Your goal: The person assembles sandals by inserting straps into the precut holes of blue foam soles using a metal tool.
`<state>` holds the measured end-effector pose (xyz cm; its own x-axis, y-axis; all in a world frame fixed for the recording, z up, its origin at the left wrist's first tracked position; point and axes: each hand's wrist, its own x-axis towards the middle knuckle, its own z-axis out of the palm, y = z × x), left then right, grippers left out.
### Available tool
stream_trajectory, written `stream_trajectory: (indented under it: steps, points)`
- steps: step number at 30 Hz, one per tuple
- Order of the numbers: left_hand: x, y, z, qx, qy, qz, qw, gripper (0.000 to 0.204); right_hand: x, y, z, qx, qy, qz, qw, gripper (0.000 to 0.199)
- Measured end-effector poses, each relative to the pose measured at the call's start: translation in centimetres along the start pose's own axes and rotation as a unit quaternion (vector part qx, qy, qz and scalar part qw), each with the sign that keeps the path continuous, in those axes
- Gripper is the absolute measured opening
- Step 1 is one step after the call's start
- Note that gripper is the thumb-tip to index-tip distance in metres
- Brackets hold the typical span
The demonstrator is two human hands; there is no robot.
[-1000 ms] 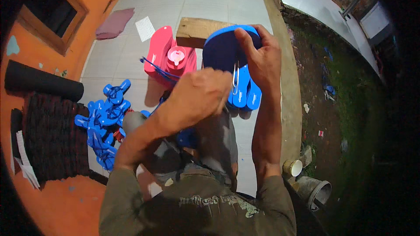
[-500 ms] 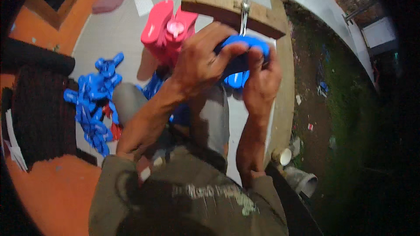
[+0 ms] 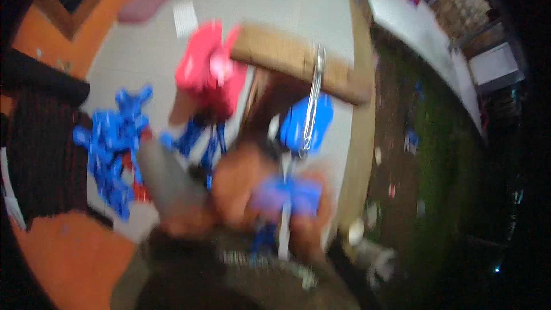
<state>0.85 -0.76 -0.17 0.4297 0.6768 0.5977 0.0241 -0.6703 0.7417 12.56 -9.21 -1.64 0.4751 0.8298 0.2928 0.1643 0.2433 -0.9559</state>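
Note:
My left hand (image 3: pixel 241 186) and my right hand (image 3: pixel 318 209) are close together, low in front of my body and smeared by motion. Between them they grip a blurred blue piece (image 3: pixel 293 194), whose exact kind I cannot make out. A pale narrow strip (image 3: pixel 284 235) shows just below it. Beyond my hands, a slim metal rod (image 3: pixel 313 103) sticks out toward me from a wooden beam (image 3: pixel 275 51). Under the rod lie blue pieces shaped like sandal soles (image 3: pixel 313 123).
Pink sole-shaped slabs (image 3: pixel 198 69) stand left of the beam. A heap of blue strap-like pieces (image 3: pixel 115 143), with some red, lies on the pale floor at the left. A dark woven roll (image 3: pixel 46 83) is by the orange wall. Grassy ground (image 3: pixel 436 172) borders the right edge.
Both hands have come back from the metal rod toward my body, bringing the blue piece away from it. The whole rod and the blue soles beneath now show.

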Motion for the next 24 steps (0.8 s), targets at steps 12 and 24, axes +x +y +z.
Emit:
stream_trajectory:
  steps: [12,24]
  points:
    - [-6.0,-3.6,0.1,0.111,0.187,-0.052,0.975,0.042,-2.5,1.5,-2.7,0.148,0.075,-0.067,0.984,0.030]
    - [-1.8,-0.6,-7.1,0.322,-0.303,0.066,0.894,0.035,-2.9,0.8,-1.6,-0.261,-0.103,-0.116,0.953,0.064]
